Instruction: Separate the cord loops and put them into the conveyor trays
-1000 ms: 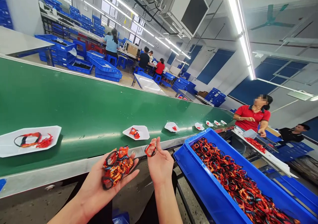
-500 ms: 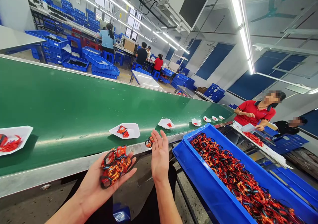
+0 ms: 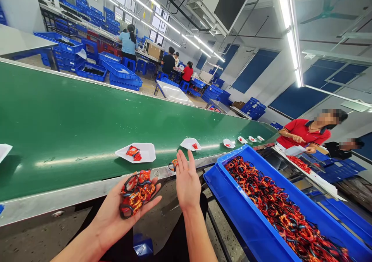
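- Cord loops [image 3: 279, 211], red, orange and black, lie heaped and tangled in a long blue plastic crate [image 3: 229, 184], which sits just to the right of the person's hands.
- Green conveyor belt [image 3: 87, 114] runs across the view behind the hands, with a metal edge [image 3: 66, 196] along its near side.
- Co-worker in a red shirt [image 3: 305, 134] stands beyond the crate, beside a worktop [image 3: 316, 180] that carries a pile of red loops [image 3: 299, 164].
- White tray [image 3: 147, 156] sits on the belt, holding a few loops, with smaller trays in a row further along.
- Left hand [image 3: 113, 204] is cupped palm up, holding a bunch of cord loops [image 3: 136, 194].
- Right hand [image 3: 187, 184] is open, palm toward the camera, fingers spread and empty.
- Small loop [image 3: 173, 165] sits just beside those fingers, near the belt edge; whether it touches them is hard to tell.
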A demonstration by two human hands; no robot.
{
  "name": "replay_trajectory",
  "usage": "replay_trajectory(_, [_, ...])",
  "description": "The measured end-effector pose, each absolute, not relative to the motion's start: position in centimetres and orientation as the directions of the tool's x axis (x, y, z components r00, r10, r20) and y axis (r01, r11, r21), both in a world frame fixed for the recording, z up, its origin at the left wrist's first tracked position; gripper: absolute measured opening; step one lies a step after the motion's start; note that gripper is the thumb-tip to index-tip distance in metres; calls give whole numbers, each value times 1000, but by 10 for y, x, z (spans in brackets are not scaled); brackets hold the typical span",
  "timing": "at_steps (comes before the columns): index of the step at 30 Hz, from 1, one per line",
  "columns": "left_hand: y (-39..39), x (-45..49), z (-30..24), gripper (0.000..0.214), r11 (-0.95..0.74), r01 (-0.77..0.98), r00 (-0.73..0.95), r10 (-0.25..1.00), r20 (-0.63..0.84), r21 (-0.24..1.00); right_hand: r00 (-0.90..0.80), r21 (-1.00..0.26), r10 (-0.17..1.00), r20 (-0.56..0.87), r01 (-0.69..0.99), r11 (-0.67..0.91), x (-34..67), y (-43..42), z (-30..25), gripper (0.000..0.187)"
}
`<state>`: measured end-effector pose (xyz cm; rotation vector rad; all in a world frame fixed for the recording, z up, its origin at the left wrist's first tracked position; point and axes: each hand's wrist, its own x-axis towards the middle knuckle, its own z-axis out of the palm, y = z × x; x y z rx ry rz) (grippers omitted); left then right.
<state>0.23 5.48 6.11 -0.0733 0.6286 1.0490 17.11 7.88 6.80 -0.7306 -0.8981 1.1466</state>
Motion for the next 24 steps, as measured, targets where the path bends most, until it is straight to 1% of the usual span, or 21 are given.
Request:
replay_trajectory(2, [54, 2, 61, 38, 517, -823, 342, 783, -520, 237, 148, -835, 976, 160, -508, 214, 173, 86, 70, 59])
replay_trajectory(4, [53, 2, 62, 39, 521, -819, 343, 779, -524, 239, 141, -836, 986, 92, -527, 154, 175, 99, 73, 62])
replay_trajectory(6, [53, 2, 62, 39, 522, -819, 343, 778, -527, 237, 106, -893, 994, -29, -450, 22, 175, 115, 79, 66])
replay_trajectory(8, [53, 2, 63, 39, 520, -822, 342, 777, -529, 233, 74, -942, 985, -154, -312, -124, 176, 129, 87, 65])
replay_trajectory(9, [53, 2, 63, 39, 519, -823, 341, 776, -530, 231, 64, -953, 978, -197, -248, -175, 177, 135, 92, 63])
replay_trajectory(11, [54, 1, 63, 39, 521, -823, 342, 774, -533, 228, 39, -960, 972, -232, -168, -222, 181, 142, 101, 56])
replay_trajectory(12, [54, 0, 63, 39, 523, -822, 343, 772, -535, 226, 30, -972, 975, -218, -101, -214, 183, 142, 104, 52])
replay_trajectory(14, [53, -1, 63, 38, 526, -820, 346, 769, -538, 226, 31, -983, 988, -148, 106, -150, 187, 139, 106, 44])
replay_trajectory(16, [52, -2, 63, 37, 532, -816, 350, 767, -538, 227, 59, -943, 998, -21, 331, -39, 189, 131, 100, 38])
replay_trajectory(18, [51, -2, 63, 36, 538, -811, 357, 767, -534, 231, 77, -860, 992, 100, 509, 47, 187, 123, 86, 39])
replay_trajectory(21, [48, -3, 64, 36, 543, -804, 362, 769, -526, 241, 28, -685, 976, 216, 716, 131, 178, 112, 61, 45])
replay_trajectory(24, [45, -4, 64, 38, 539, -805, 346, 766, -541, 247, -17, -572, 954, 298, 797, 193, 168, 108, 48, 37])
